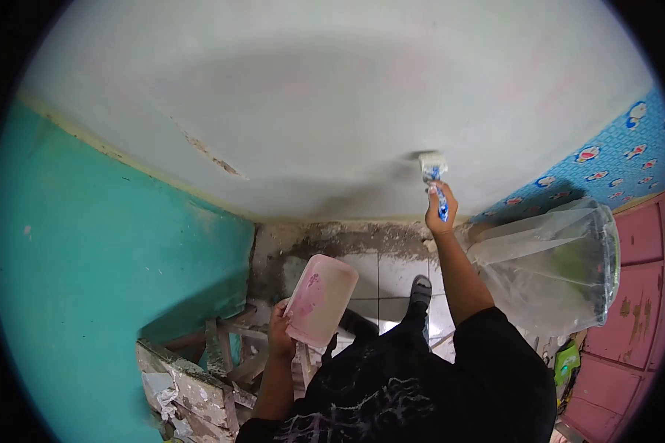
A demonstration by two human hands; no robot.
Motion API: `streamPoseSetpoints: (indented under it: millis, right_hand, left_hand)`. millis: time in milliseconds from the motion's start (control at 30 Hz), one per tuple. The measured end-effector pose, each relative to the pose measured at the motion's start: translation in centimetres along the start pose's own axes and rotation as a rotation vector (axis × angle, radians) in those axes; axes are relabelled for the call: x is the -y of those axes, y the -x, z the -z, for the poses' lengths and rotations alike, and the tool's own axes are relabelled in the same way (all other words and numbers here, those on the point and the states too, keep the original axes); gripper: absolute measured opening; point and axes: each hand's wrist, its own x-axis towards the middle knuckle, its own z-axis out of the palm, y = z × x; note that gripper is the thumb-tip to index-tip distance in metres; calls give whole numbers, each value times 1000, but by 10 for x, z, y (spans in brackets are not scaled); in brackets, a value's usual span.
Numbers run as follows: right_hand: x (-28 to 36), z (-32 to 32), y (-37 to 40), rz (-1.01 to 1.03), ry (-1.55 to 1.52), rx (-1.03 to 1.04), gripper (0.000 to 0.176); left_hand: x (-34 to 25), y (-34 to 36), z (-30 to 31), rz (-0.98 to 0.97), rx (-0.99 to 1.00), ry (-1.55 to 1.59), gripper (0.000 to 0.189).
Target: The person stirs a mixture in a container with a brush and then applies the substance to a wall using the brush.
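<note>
My right hand point(441, 210) is closed around the blue-patterned handle of a paintbrush point(434, 168). The brush's pale, paint-coated bristles point up and lie against the whitish wall point(310, 111), casting a shadow to the left. In my left hand point(279, 328) is a shallow pink plastic tray point(321, 299), gripped by its left edge and held over the tiled floor. Pinkish stains mark the tray's left side, and a pale layer covers the rest of its inside. A long chipped patch point(213, 156) shows in the wall on the left.
A turquoise wall point(118, 251) rises on the left, with a paint-spattered wooden stand point(192, 387) below it. To the right are clear plastic sheeting point(547, 258), a pink panelled cabinet point(635, 310) and blue patterned wall covering point(598, 159). My sandalled foot point(420, 292) rests on white tiles point(399, 273).
</note>
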Motion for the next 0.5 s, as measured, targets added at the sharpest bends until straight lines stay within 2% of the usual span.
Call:
streamPoseSetpoints:
  millis: [100, 233, 333, 500]
  right_hand:
    - [-65, -5, 52, -275, 32, -62, 20]
    - [-110, -5, 51, -334, 51, -90, 20]
    - [-114, -1, 24, -336, 42, -69, 20]
    - [-61, 5, -7, -120, 21, -107, 22]
  left_hand:
    - [5, 3, 3, 7, -31, -48, 39]
    - [17, 2, 0, 30, -56, -10, 42]
    - [16, -3, -11, 36, -32, 1, 41]
    - [14, -11, -23, -8, 46, 4, 40]
